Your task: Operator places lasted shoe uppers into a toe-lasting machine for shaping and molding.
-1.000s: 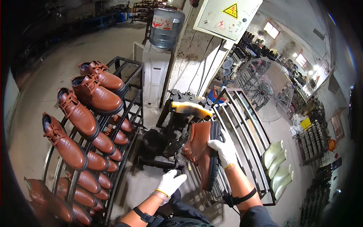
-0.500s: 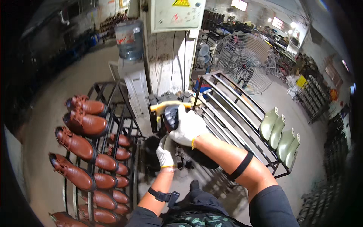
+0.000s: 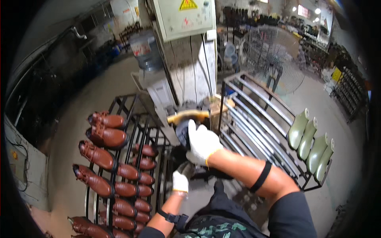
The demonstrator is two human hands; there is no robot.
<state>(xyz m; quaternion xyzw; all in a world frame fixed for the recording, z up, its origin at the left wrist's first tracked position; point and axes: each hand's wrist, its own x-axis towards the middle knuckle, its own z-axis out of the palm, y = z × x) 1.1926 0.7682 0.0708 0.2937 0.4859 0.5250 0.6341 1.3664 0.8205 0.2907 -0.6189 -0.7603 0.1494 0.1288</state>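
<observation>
My right hand (image 3: 203,146), in a white knitted glove, is closed on a dark shoe (image 3: 183,133); the glove and the dim light hide much of the shoe. It is held just below a yellow bar (image 3: 187,116) on a dark stand by the pillar. My left hand (image 3: 181,181), also gloved, is lower and nearer to me. Its fingers are curled at a grey-green shape that I cannot make out, below the shoe.
On the left, a black metal rack (image 3: 112,194) carries several brown lace-up shoes (image 3: 97,156). On the right, another rack (image 3: 254,131) bears several olive-green shoe lasts (image 3: 298,129). Beyond are a water dispenser (image 3: 158,89), a pillar with an electrical box (image 3: 184,22), and a large fan (image 3: 274,59).
The view has swung, so the racks and pillar appear farther right. My left hand is lower, farther from the shoe. My right hand still grips the shoe by the yellow bar.
</observation>
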